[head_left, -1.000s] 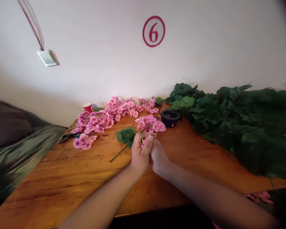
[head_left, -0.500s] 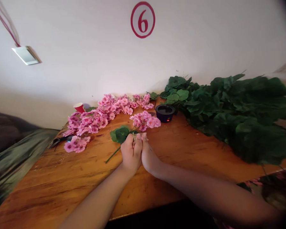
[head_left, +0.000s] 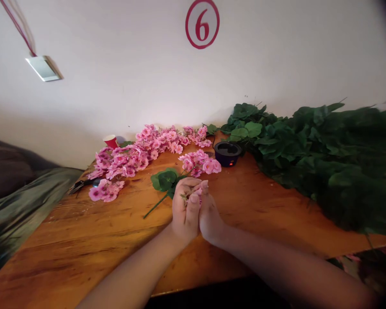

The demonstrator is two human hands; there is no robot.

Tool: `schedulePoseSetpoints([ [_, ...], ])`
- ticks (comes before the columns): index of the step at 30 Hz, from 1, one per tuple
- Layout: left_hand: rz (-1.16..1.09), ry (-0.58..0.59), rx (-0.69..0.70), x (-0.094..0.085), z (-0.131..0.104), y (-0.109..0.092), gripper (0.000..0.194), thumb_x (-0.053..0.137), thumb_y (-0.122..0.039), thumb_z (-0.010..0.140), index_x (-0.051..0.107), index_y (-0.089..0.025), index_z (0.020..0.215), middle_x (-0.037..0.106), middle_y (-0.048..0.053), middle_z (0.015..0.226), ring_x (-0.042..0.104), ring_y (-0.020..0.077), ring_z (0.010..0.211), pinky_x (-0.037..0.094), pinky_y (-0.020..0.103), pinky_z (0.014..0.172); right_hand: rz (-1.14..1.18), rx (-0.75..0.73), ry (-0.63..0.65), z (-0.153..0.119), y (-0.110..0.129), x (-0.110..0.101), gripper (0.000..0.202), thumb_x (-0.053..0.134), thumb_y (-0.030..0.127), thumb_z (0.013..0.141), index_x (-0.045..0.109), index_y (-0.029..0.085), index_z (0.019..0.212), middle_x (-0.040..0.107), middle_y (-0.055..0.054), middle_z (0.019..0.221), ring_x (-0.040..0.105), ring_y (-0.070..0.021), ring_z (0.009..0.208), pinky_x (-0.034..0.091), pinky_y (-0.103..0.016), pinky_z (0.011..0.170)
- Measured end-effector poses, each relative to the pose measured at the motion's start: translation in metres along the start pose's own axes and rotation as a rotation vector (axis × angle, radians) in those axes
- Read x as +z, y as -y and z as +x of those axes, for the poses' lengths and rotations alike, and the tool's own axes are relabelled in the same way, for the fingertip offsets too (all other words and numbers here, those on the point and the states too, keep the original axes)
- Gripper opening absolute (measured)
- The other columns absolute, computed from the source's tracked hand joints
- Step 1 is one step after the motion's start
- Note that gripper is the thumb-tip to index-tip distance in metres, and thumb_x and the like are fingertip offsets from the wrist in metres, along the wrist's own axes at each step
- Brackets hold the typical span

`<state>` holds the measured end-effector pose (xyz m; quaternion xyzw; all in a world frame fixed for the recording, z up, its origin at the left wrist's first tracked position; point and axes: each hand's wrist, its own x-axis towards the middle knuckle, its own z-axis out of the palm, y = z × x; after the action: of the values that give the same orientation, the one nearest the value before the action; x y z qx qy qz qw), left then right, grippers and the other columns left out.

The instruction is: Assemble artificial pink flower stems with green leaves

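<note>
My left hand [head_left: 184,216] is closed around a small pink artificial flower [head_left: 197,192], its thumb up and green stem bits poking out between the fingers. Pressed against it, my right hand [head_left: 211,216] pinches at the same flower; much of it is hidden by the fingers. Just beyond the hands lies a green leaf sprig [head_left: 165,179] with a bare stem pointing to the lower left. A pink flower cluster [head_left: 199,163] rests on the wooden table [head_left: 122,240] behind my fingers.
A dark round pot [head_left: 227,153] with a lit red light stands beyond the hands. Pink flowers [head_left: 125,162] are heaped at the left, near a red paper cup [head_left: 111,140] and a dark tool [head_left: 83,184]. Large green leaves [head_left: 309,150] pile up along the right.
The view has shifted slightly. My joined hands have drawn a little back from the pink cluster, and pink petals now show between them.
</note>
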<state>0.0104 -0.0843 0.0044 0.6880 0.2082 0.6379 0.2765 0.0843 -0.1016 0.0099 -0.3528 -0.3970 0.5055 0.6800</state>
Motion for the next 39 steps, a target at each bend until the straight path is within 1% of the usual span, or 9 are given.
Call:
schedulePoseSetpoints([
  [3, 0.001, -0.021, -0.041, 0.003, -0.003, 0.000, 0.035, 0.037, -0.048, 0.100, 0.060, -0.022, 0.102, 0.060, 0.009, 0.104, 0.059, 0.0210, 0.100, 0.050, 0.040, 0.091, -0.055, -0.028, 0.023, -0.001, 0.012, 0.006, 0.061, 0.044, 0.080, 0.083, 0.057, 0.026, 0.057, 0.054, -0.001, 0.058, 0.048, -0.0161, 0.056, 0.048, -0.032, 0.059],
  [10, 0.053, -0.029, -0.081, 0.005, -0.001, -0.001, 0.043, 0.031, -0.051, 0.101, 0.061, -0.022, 0.111, 0.058, 0.009, 0.108, 0.056, 0.0208, 0.105, 0.048, 0.038, 0.098, 0.019, 0.033, 0.018, 0.006, 0.014, 0.006, 0.055, 0.055, 0.071, 0.083, 0.059, 0.021, 0.061, 0.054, 0.002, 0.056, 0.047, -0.0120, 0.051, 0.042, -0.026, 0.055],
  [14, 0.021, -0.004, -0.105, 0.002, 0.011, 0.000, 0.053, 0.035, -0.064, 0.095, 0.058, -0.021, 0.116, 0.059, 0.012, 0.116, 0.057, 0.0225, 0.111, 0.045, 0.038, 0.102, 0.113, 0.078, 0.018, 0.022, 0.021, 0.001, 0.055, 0.054, 0.070, 0.085, 0.053, 0.020, 0.061, 0.048, 0.004, 0.054, 0.042, -0.0095, 0.047, 0.037, -0.024, 0.049],
  [19, 0.026, -0.393, -0.200, -0.016, 0.042, 0.013, 0.042, 0.037, -0.058, 0.097, 0.057, -0.020, 0.100, 0.064, 0.005, 0.095, 0.062, 0.0161, 0.092, 0.048, 0.031, 0.089, 0.261, -0.044, -0.047, 0.054, 0.036, -0.018, 0.059, 0.059, 0.074, 0.079, 0.038, 0.022, 0.063, 0.038, 0.007, 0.057, 0.026, -0.0067, 0.041, 0.021, -0.022, 0.038],
  [21, 0.058, -0.424, -0.267, -0.027, 0.053, 0.022, 0.031, 0.049, -0.050, 0.094, 0.056, -0.020, 0.090, 0.063, 0.002, 0.083, 0.060, 0.0138, 0.081, 0.047, 0.026, 0.080, 0.268, -0.084, -0.054, 0.064, 0.039, -0.027, 0.058, 0.060, 0.074, 0.078, 0.037, 0.023, 0.064, 0.035, 0.007, 0.056, 0.027, -0.0075, 0.041, 0.019, -0.022, 0.038],
  [25, 0.302, -0.074, -0.423, -0.042, 0.058, 0.042, 0.026, 0.055, -0.040, 0.091, 0.064, -0.017, 0.082, 0.064, 0.001, 0.073, 0.058, 0.0143, 0.070, 0.044, 0.026, 0.070, 0.260, -0.103, -0.044, 0.073, 0.038, -0.036, 0.058, 0.061, 0.073, 0.078, 0.036, 0.023, 0.064, 0.033, 0.007, 0.057, 0.035, -0.0087, 0.042, 0.017, -0.023, 0.038],
  [31, 0.818, 0.531, -0.064, -0.044, 0.047, 0.050, 0.018, 0.059, -0.030, 0.090, 0.073, -0.020, 0.086, 0.070, 0.008, 0.086, 0.063, 0.0219, 0.085, 0.045, 0.031, 0.077, 0.264, -0.122, 0.006, 0.071, 0.038, -0.034, 0.058, 0.063, 0.070, 0.080, 0.037, 0.021, 0.062, 0.036, 0.006, 0.061, 0.030, -0.0060, 0.042, 0.016, -0.022, 0.038],
  [33, 0.906, 0.627, -0.045, -0.044, 0.046, 0.051, 0.018, 0.060, -0.031, 0.089, 0.074, -0.020, 0.089, 0.069, 0.009, 0.088, 0.063, 0.0236, 0.085, 0.047, 0.032, 0.076, 0.257, -0.121, 0.007, 0.071, 0.039, -0.034, 0.058, 0.062, 0.069, 0.081, 0.036, 0.021, 0.061, 0.035, 0.006, 0.062, 0.027, -0.0052, 0.042, 0.018, -0.022, 0.038],
  [39, 0.946, 0.713, -0.079, -0.047, 0.047, 0.060, 0.027, 0.054, -0.038, 0.093, 0.071, -0.018, 0.088, 0.069, 0.010, 0.094, 0.063, 0.0222, 0.089, 0.047, 0.032, 0.081, 0.195, -0.116, -0.017, 0.073, 0.040, -0.037, 0.061, 0.060, 0.072, 0.081, 0.034, 0.020, 0.060, 0.037, 0.005, 0.061, 0.027, -0.0051, 0.042, 0.021, -0.020, 0.035],
])
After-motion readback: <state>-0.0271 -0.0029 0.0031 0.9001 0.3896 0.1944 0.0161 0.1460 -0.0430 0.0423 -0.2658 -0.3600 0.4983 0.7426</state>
